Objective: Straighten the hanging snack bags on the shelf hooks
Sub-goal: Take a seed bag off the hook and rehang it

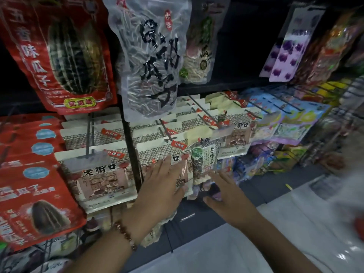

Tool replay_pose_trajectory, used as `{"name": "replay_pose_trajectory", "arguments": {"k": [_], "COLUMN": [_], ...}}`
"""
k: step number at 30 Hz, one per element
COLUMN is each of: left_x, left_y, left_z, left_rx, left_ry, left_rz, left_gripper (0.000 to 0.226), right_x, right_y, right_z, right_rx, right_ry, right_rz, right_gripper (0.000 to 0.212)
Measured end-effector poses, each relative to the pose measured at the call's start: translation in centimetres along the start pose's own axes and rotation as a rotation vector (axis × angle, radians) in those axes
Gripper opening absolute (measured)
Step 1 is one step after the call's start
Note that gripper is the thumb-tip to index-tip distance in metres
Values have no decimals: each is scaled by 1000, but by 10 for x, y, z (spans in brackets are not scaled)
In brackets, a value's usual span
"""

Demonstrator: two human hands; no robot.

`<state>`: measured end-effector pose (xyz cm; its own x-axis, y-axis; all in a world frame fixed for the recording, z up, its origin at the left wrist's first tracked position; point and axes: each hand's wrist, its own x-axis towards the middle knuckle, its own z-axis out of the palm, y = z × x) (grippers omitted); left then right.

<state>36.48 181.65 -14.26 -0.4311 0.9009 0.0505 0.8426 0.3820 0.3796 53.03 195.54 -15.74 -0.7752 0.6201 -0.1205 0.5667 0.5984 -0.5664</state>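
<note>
Cream paper seed bag (163, 168) on the middle hook: my flat left hand (160, 191) presses it; right hand (229, 196) open beside. Light, crinkly; steady by its lower edges.

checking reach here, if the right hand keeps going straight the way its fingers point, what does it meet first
Probably the small clear seed bag with the green label: the right hand is open, its fingertips pointing up at that bag's lower edge. Depth is unclear, so contact can't be confirmed.
</note>
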Motion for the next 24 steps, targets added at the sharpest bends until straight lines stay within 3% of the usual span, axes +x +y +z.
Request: {"name": "replay_pose_trajectory", "arguments": {"k": [5,10,24], "left_x": [25,43,116], "left_y": [16,27,87], "left_z": [6,13,35], "left_rx": [4,38,94], "left_ry": [19,25,272], "left_rz": [97,65,-281], "left_gripper": [67,68,77], "right_x": [14,33,117], "right_y": [18,41,110], "right_z": [-17,-32,-125], "right_rx": [32,72,131], "right_ry": [84,75,48], "right_rz": [62,88,-270], "right_gripper": [70,71,74]}}
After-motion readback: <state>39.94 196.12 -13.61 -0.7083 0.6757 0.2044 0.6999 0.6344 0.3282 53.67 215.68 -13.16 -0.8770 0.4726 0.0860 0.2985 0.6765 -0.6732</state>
